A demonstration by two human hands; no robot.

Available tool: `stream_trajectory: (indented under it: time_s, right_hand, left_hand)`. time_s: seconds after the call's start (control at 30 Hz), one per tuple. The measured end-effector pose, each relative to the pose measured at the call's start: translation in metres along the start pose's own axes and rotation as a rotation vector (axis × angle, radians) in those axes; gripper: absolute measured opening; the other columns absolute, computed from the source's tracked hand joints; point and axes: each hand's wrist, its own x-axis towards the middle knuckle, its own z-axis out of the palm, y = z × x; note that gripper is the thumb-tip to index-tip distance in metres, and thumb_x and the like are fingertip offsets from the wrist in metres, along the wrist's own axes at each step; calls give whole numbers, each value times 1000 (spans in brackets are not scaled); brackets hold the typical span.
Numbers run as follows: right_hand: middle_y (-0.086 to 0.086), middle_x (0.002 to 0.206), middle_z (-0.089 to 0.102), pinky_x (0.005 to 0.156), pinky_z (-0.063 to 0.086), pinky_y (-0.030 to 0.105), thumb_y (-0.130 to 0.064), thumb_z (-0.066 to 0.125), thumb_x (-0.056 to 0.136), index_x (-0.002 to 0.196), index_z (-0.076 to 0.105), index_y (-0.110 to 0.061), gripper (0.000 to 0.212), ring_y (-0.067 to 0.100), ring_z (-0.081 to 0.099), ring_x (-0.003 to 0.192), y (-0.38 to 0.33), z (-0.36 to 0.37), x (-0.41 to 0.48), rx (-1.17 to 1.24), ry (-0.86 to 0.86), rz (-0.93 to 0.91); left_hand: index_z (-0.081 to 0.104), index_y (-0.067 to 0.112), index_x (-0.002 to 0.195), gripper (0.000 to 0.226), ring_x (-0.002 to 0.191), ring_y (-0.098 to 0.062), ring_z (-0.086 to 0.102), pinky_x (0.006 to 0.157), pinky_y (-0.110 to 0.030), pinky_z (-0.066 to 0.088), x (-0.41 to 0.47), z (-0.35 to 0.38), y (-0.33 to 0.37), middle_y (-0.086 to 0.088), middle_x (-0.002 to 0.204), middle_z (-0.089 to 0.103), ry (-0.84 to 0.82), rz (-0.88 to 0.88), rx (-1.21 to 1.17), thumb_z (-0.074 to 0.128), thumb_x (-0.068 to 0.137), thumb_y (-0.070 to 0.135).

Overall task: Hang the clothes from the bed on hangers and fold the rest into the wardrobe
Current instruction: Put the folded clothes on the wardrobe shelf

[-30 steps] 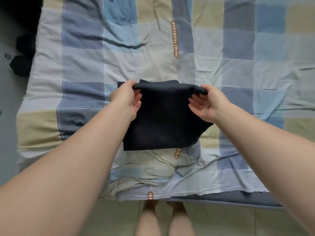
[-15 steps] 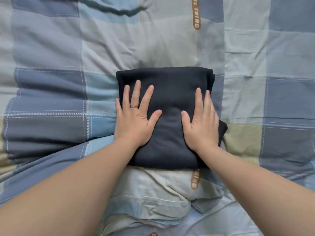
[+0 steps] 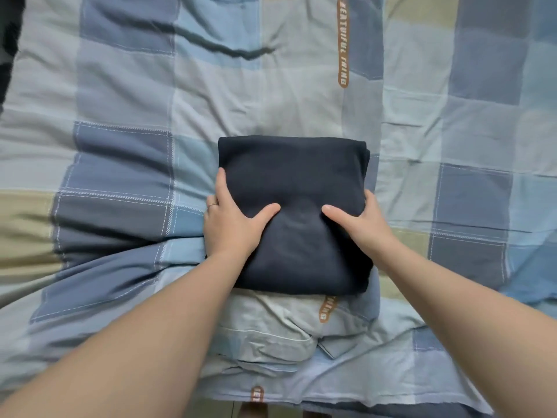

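On the bed (image 3: 120, 164) straight ahead, folded dark garment (image 3: 294, 176) lies between my hands, long axis away from me; left hand (image 3: 232, 226) and right hand (image 3: 363, 226) clasp its sides, thumbs on top, equally near.

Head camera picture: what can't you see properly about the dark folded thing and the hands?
1. The dark folded garment, head view: its own folds hide what kind of clothing it is.
2. The right hand: only the thumb shows; the garment's edge hides the fingers.
3. The left hand: its lower fingers disappear beside the garment's edge.
4. The wardrobe and hangers: outside the frame, so not visible.
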Motion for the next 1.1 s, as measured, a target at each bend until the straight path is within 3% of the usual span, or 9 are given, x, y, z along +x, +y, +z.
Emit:
stream_trajectory:
  time_s: [0.07, 0.17, 0.27, 0.37, 0.53, 0.67, 0.83, 0.97, 1.1]
  right_hand:
    - [-12, 121, 66, 80, 52, 25, -49, 89, 67, 135, 46, -24, 85, 8, 67, 104, -3, -8, -3, 81, -60, 69]
    - [-8, 114, 70, 77, 54, 27, -44, 89, 69, 126, 54, -22, 71, 11, 71, 97, -3, -13, -9, 82, -122, 107]
    - [-7, 110, 75, 73, 57, 25, -42, 90, 69, 124, 61, -21, 66, 12, 74, 93, -7, -16, -27, 106, -160, 115]
    - [-6, 101, 78, 61, 58, 23, -45, 91, 64, 122, 64, -23, 68, 14, 76, 88, -7, -23, -55, 152, -284, 224]
    - [6, 109, 76, 90, 56, 38, -52, 89, 58, 119, 69, -19, 73, 25, 74, 100, 16, -32, -119, 148, -464, 630]
    - [9, 111, 76, 97, 53, 41, -47, 87, 55, 120, 69, -16, 74, 29, 72, 103, 33, -33, -183, 183, -441, 735]
    - [10, 106, 76, 85, 56, 38, -39, 82, 66, 117, 70, -12, 59, 27, 75, 88, 43, -31, -280, 277, -409, 820]
    - [10, 110, 76, 79, 58, 36, -35, 79, 78, 120, 70, -12, 48, 26, 75, 90, 45, -37, -353, 393, -337, 821]
    - [10, 108, 76, 70, 59, 33, -35, 81, 74, 117, 71, -13, 49, 26, 75, 92, 34, -51, -412, 528, -240, 732]
  left_hand:
    - [7, 40, 154, 118, 128, -30, 51, 99, -40, 41, 2, -10, -1, -5, 144, 50, -89, -77, -30, 79, 65, 68]
    - [33, 31, 142, 92, 122, -25, 58, 88, -32, 41, 5, -29, -7, 8, 130, 61, -225, -123, -54, 81, 69, 61]
    - [47, 28, 122, 67, 117, -21, 59, 96, -34, 45, -6, -45, -13, 12, 118, 61, -313, -165, -122, 82, 72, 55]
    - [52, 24, 127, 69, 112, -17, 63, 102, -39, 49, -30, -57, -23, 9, 122, 65, -446, -230, -237, 85, 71, 50]
    - [58, 25, 128, 61, 102, -15, 69, 92, -37, 55, -87, -82, -43, 7, 117, 71, -675, -352, -349, 87, 76, 36]
    - [65, 26, 118, 47, 84, -11, 75, 64, -25, 58, -136, -109, -59, 9, 100, 76, -819, -462, -351, 86, 77, 36]
    - [65, 16, 125, 52, 97, -27, 74, 89, -42, 58, -201, -146, -80, -5, 111, 76, -953, -630, -293, 84, 79, 32]
    - [66, 17, 123, 52, 90, -25, 76, 70, -33, 59, -244, -179, -77, -5, 103, 78, -990, -600, -307, 86, 77, 29]
    - [65, 18, 124, 66, 93, -23, 76, 67, -30, 60, -265, -208, -52, -1, 105, 77, -996, -434, -326, 90, 65, 33]
